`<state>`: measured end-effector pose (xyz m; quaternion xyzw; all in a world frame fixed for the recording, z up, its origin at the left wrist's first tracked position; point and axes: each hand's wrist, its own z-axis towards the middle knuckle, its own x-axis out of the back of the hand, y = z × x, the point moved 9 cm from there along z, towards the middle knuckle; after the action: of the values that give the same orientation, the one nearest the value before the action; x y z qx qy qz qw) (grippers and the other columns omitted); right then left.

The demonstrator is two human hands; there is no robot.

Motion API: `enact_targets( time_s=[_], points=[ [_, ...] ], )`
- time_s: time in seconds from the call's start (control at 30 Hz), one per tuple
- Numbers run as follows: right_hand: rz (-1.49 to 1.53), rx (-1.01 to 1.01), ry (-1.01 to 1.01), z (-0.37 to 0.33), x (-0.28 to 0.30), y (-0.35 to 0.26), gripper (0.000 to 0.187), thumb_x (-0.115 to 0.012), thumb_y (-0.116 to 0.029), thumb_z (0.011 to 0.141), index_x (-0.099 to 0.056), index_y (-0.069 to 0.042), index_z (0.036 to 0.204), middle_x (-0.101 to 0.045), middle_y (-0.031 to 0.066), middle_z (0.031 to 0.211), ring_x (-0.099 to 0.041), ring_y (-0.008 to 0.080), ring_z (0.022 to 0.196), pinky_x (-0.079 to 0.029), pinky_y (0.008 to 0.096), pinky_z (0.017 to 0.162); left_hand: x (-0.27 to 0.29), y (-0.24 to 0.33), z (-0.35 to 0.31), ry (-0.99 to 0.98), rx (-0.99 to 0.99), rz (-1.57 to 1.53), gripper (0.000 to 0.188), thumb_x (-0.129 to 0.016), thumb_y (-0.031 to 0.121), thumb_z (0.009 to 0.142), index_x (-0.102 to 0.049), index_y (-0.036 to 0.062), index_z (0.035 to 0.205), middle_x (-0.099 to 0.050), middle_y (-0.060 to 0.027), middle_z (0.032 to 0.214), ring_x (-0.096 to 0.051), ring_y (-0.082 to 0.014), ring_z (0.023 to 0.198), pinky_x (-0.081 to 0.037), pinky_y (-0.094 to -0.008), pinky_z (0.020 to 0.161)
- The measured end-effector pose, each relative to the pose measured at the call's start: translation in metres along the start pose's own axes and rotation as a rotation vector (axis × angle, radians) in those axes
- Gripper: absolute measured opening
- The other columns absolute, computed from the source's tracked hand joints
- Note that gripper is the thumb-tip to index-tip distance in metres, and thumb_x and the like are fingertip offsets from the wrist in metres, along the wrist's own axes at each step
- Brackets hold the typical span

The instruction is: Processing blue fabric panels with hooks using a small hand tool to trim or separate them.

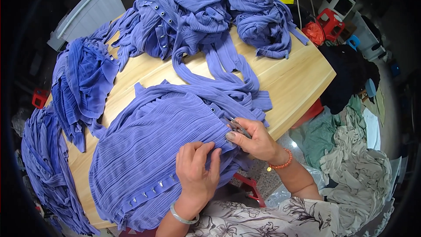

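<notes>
A periwinkle-blue ribbed garment (149, 136) lies spread over the near part of the table. Along its lower edge runs a strip with several metal hook fasteners (153, 189), and an eyelet (213, 109) shows on its right edge. My right hand (258, 142) is closed around small dark metal thread snips (238, 128), their tips at the garment's right edge. Just left of it, my left hand (196, 171) is closed, its fingers pinching the cloth by that edge. The exact spot under the fingertips is hidden.
More blue garments (188, 13) are heaped across the far side of the wooden table (302, 79), and others (85, 79) hang over its left side. A grey plastic bin (92, 11) stands beyond. Green and beige cloth (355, 166) lies at the right, near red stools (331, 24).
</notes>
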<state>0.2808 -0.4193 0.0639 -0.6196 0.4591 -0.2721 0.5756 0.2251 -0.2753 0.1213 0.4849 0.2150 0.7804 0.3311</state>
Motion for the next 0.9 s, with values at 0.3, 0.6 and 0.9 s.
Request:
enact_targets(
  time_s=[0.3, 0.6, 0.9],
  points=[
    [-0.101, 0.12, 0.005, 0.006, 0.001, -0.002, 0.015, -0.063, -0.015, 0.101, -0.061, -0.001, 0.102, -0.052, -0.0076, 0.088, -0.042, 0.0009, 0.082, -0.04, 0.0204, 0.069, -0.002, -0.004, 0.003, 0.006, -0.021, -0.015, 0.019, -0.076, -0.001, 0.076, -0.069, 0.0054, 0.093, -0.062, -0.0075, 0.088, -0.059, -0.0255, 0.079, -0.043, -0.0375, 0.071],
    [-0.112, 0.141, 0.028, 0.008, 0.001, 0.001, 0.016, -0.064, -0.015, 0.101, -0.061, 0.0, 0.104, -0.051, -0.0068, 0.086, -0.043, 0.0012, 0.08, -0.04, 0.0207, 0.069, -0.002, -0.01, 0.003, -0.022, 0.042, -0.125, 0.017, -0.068, -0.006, 0.078, -0.062, 0.0041, 0.091, -0.062, -0.0087, 0.089, -0.056, -0.0257, 0.079, -0.041, -0.0366, 0.074],
    [-0.155, 0.158, 0.055, 0.007, 0.002, 0.0, 0.017, -0.066, -0.015, 0.1, -0.064, 0.001, 0.107, -0.055, -0.0064, 0.088, -0.045, 0.0007, 0.08, -0.041, 0.0209, 0.068, 0.0, -0.02, -0.002, -0.057, 0.141, -0.279, 0.012, -0.064, -0.006, 0.085, -0.058, 0.0028, 0.091, -0.06, -0.01, 0.089, -0.055, -0.0253, 0.081, -0.043, -0.0363, 0.077]
  ],
)
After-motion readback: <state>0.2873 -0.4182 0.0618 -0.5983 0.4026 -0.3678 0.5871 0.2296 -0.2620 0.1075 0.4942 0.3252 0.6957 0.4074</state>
